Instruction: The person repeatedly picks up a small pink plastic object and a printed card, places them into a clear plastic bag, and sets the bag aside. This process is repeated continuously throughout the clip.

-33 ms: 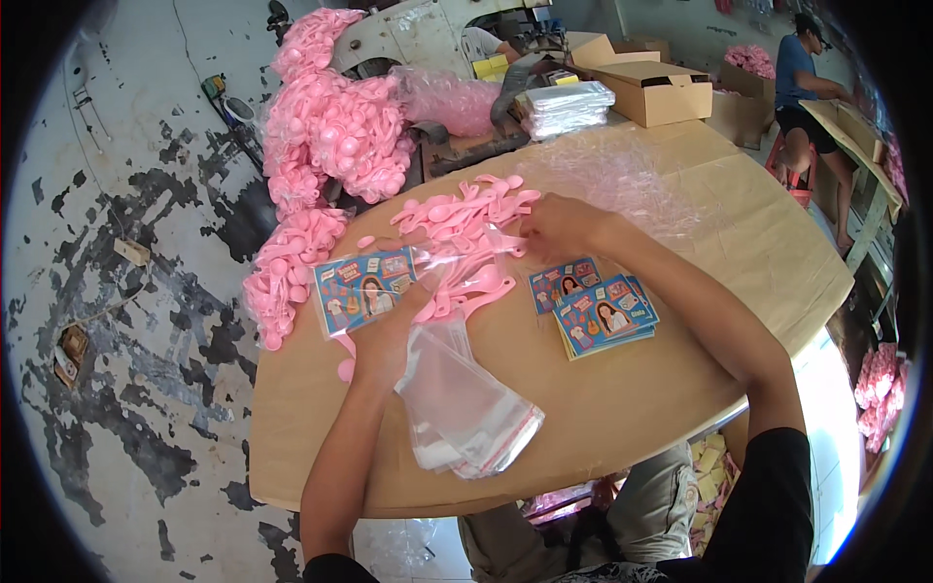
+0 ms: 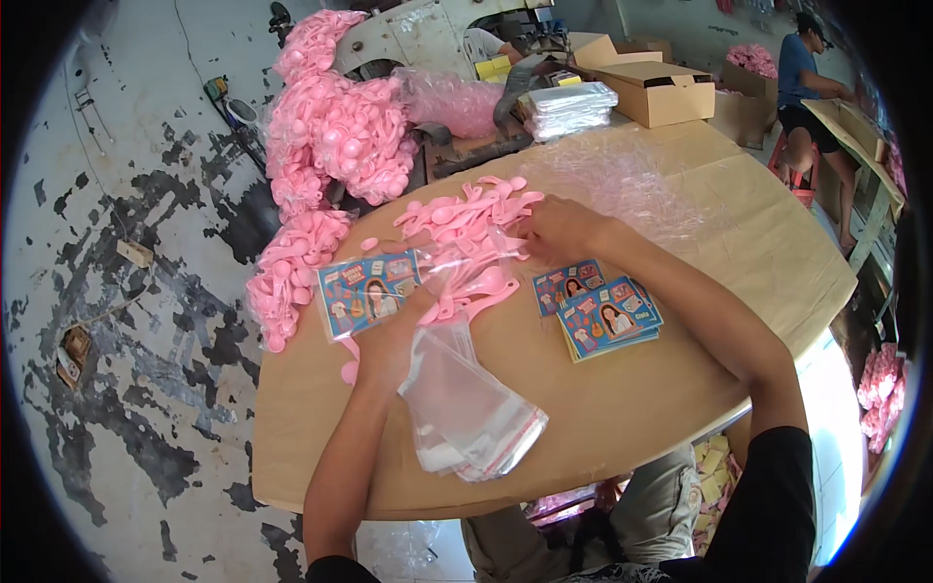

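My left hand (image 2: 389,335) holds a clear plastic bag (image 2: 442,277) flat on the brown table (image 2: 680,389). Inside the bag are a blue printed card (image 2: 367,291) and some pink plastic spoons (image 2: 476,284). My right hand (image 2: 556,230) rests with curled fingers at the bag's mouth, against a loose pile of pink spoons (image 2: 466,214). Whether it grips a spoon is hidden. A stack of empty clear bags (image 2: 471,413) lies just below my left hand. A stack of blue printed cards (image 2: 604,316) lies under my right forearm.
Large clear sacks of pink spoons (image 2: 335,136) stand on the floor beyond the table's far left edge. A crumpled plastic sheet (image 2: 622,180), a bundle of clear bags (image 2: 569,107) and cardboard boxes (image 2: 661,92) sit at the back. Another person (image 2: 802,87) works at the far right.
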Motion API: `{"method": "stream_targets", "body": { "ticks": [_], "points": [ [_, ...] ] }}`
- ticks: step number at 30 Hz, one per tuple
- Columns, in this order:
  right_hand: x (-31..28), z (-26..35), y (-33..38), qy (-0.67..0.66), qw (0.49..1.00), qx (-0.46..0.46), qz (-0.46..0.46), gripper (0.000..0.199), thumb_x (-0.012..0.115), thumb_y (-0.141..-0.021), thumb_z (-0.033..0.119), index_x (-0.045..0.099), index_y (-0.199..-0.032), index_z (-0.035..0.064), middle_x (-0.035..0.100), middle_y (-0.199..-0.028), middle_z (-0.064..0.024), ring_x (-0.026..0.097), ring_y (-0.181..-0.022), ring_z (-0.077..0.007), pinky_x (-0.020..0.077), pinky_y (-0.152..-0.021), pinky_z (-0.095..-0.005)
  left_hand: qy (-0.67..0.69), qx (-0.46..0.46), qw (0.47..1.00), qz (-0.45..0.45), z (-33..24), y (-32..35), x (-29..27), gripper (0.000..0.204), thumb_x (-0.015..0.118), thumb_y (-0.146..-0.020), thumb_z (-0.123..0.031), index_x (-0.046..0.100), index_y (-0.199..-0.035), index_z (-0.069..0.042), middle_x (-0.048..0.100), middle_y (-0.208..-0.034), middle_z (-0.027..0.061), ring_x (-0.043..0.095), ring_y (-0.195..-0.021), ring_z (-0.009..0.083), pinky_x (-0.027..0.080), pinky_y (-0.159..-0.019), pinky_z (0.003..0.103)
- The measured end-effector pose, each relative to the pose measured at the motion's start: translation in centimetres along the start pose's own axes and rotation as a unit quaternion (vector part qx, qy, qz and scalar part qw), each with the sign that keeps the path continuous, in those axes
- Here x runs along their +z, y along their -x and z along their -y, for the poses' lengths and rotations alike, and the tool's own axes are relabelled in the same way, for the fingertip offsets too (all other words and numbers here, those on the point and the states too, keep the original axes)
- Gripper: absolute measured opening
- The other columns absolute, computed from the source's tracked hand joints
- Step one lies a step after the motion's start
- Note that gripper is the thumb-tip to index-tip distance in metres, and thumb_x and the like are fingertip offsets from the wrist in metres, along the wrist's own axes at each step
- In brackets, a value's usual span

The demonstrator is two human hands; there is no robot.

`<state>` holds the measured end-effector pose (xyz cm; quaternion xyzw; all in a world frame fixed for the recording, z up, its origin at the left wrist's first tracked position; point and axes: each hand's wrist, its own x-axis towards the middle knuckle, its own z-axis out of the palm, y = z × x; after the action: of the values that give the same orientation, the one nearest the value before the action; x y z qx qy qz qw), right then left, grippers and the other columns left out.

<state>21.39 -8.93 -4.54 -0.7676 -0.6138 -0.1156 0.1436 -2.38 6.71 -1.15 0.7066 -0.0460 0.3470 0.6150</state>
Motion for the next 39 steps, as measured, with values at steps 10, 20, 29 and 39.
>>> {"method": "stream_targets", "body": {
  "ticks": [10, 20, 29, 39],
  "points": [
    [-6.3, 0.8, -0.6, -0.082, 0.981, 0.077, -0.159, 0.026, 0.064, -0.089, 0.025, 0.068, -0.106, 0.0062, 0.069, -0.085, -0.0149, 0.064, -0.077, -0.0270, 0.0502, -0.075, -0.0385, 0.070, -0.021, 0.996, -0.054, 0.5, -0.8, -0.2, 0.043, 0.072, -0.081, -0.001, 0.052, -0.119, -0.005, 0.058, -0.127, 0.0127, 0.057, -0.112, 0.0169, 0.049, -0.095, 0.033],
    [-8.6, 6.3, 4.7, -0.417, 0.905, 0.065, -0.048, 0.032, 0.058, -0.097, 0.028, 0.067, -0.110, 0.0001, 0.063, -0.081, 0.0004, 0.051, -0.074, -0.0061, 0.0443, -0.066, -0.0255, 0.193, -0.062, 0.979, -0.029, 0.9, -0.4, -0.7, 0.046, 0.067, -0.086, -0.001, 0.048, -0.128, -0.004, 0.058, -0.126, 0.0088, 0.058, -0.112, 0.0167, 0.046, -0.099, 0.033],
    [-8.7, 12.2, 5.2, -0.509, 0.855, -0.060, -0.080, 0.034, 0.055, -0.099, 0.025, 0.060, -0.126, 0.0050, 0.061, -0.083, -0.0020, 0.054, -0.069, -0.0070, 0.0445, -0.062, -0.0240, 0.250, -0.087, 0.962, 0.065, -0.2, 1.5, 2.0, 0.052, 0.069, -0.086, -0.007, 0.040, -0.129, -0.012, 0.053, -0.126, 0.0069, 0.051, -0.122, 0.0215, 0.043, -0.103, 0.043],
    [-10.5, 10.0, 5.4, -0.507, 0.854, 0.111, -0.032, 0.023, 0.055, -0.099, 0.021, 0.065, -0.106, 0.0019, 0.063, -0.075, 0.0017, 0.056, -0.067, -0.0032, 0.0459, -0.058, -0.0232, 0.205, -0.086, 0.975, -0.007, 0.5, 1.5, 1.6, 0.036, 0.068, -0.088, -0.004, 0.051, -0.120, -0.007, 0.062, -0.114, 0.0062, 0.059, -0.109, 0.0151, 0.049, -0.094, 0.031]
  ]
}}
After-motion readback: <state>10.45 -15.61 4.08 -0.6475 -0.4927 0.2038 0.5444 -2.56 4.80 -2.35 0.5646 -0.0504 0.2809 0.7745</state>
